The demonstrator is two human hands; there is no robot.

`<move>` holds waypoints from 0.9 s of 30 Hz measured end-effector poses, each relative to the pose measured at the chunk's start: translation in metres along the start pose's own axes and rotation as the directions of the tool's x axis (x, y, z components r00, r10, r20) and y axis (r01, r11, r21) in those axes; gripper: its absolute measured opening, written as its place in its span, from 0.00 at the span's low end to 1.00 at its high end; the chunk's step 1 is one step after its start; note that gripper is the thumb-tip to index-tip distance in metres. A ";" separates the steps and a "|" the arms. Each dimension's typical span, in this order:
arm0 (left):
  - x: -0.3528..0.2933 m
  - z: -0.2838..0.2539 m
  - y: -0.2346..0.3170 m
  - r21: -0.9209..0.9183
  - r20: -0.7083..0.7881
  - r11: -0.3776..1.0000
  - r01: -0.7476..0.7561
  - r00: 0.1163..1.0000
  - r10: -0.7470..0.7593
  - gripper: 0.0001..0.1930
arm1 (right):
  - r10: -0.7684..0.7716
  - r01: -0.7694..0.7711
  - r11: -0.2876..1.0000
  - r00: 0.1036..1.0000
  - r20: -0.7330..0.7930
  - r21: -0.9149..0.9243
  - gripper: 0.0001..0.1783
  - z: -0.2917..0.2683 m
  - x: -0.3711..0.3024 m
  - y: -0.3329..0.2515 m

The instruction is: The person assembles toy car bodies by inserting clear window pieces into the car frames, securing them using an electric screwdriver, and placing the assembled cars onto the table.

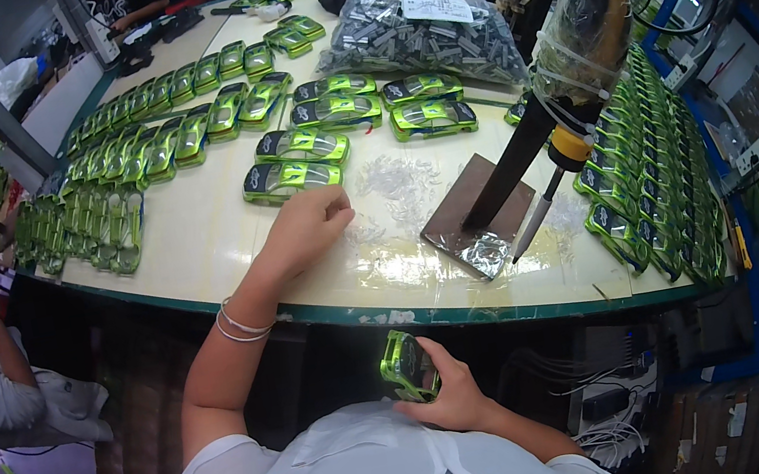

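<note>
Lime-green plastic toy car shell (408, 366) was held in the right hand (448, 395), fingers closed round it, below the table edge and close to the body, its long axis tilted up and slightly leftward; the left hand (309, 227) was stretched forward onto the cream tabletop (197, 239), fingers curled at a scatter of small clear plastic pieces (396, 183); whether one was pinched could not be told; rows of matching shells (303, 146) lay beyond.

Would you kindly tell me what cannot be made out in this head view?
- Left hand: fingertips curl under, so whether they pinch a clear piece is hidden.
- Car shell in right hand: underside faces away.
- Bag contents: too small to identify.
- Driver tip: blurred.
</note>
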State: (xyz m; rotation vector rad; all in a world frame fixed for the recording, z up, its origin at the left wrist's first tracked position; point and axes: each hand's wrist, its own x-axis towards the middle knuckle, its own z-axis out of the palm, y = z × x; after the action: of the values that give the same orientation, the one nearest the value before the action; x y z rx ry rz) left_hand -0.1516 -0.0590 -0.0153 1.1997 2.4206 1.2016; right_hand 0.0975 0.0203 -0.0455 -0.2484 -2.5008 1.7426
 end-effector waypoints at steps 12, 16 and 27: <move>-0.001 -0.001 0.006 -0.159 0.059 0.987 0.000 0.998 0.009 0.05 | 0.009 -0.009 1.000 1.000 -0.001 0.005 0.40 0.006 -0.002 0.005; -0.001 0.000 -0.001 -0.200 0.046 0.979 -0.037 0.998 0.048 0.05 | -0.005 0.005 1.000 1.000 -0.009 0.007 0.41 0.009 -0.002 0.008; -0.047 -0.003 0.021 -0.559 -0.108 0.829 -0.007 0.992 -0.064 0.04 | 0.085 -0.079 0.963 0.996 -0.010 0.257 0.42 -0.004 0.000 0.000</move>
State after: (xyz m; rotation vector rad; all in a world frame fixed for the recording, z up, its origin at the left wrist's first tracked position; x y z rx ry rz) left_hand -0.1100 -0.0882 -0.0067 0.9179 1.9159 1.8482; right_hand 0.0982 0.0238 -0.0441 -0.3528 -2.2474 2.0581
